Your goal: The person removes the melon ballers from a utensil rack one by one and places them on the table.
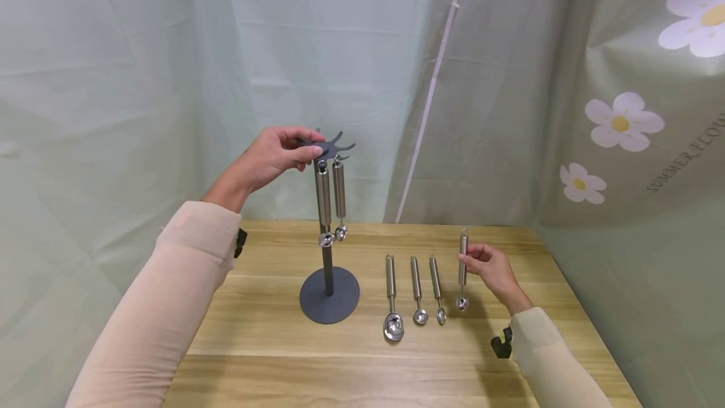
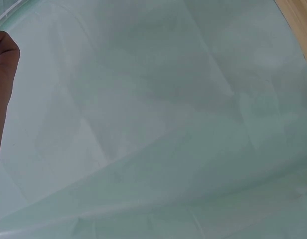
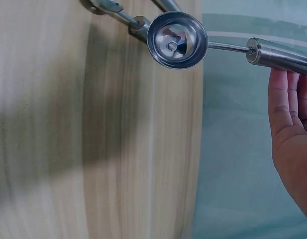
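Sleeves of pale cloth fill the near foreground, and from them we work across the table point(image 1: 272, 345) from left to right. Our left hand point(image 1: 274, 155) is up at the dark hook plate point(image 1: 334, 145) atop the stand point(image 1: 329, 294), thumb and fingers curled onto its edge, steadying it. Two scoops point(image 1: 331, 200) hang there already, side by side, their bowls near the post. To hang the next one well, we judge it best to keep that plate held firm so it cannot turn or tip, and to offer a free hook toward the right.

Further right, three scoops point(image 1: 416, 294) lie in a row on the wood, handles pointing away, largest bowl on the left. Just beside them our right hand point(image 1: 493, 269) pinches the handle of a fourth scoop point(image 1: 462, 266), raised upright with its small bowl low, close to the table. We should lift it straight, keep the loop end uppermost and clear of the fingers, and bring it over without knocking the lying row.

Some things stay out of reach for us. The left wrist view shows only curtain point(image 2: 158, 124) and a sliver of hand, so the grip on the plate is judged from above alone. We cannot tell which hooks are free, nor make out the loop on the held handle. The right wrist view shows the bowl point(image 3: 177, 40) sharply, but the fingertips on the handle are cut off.
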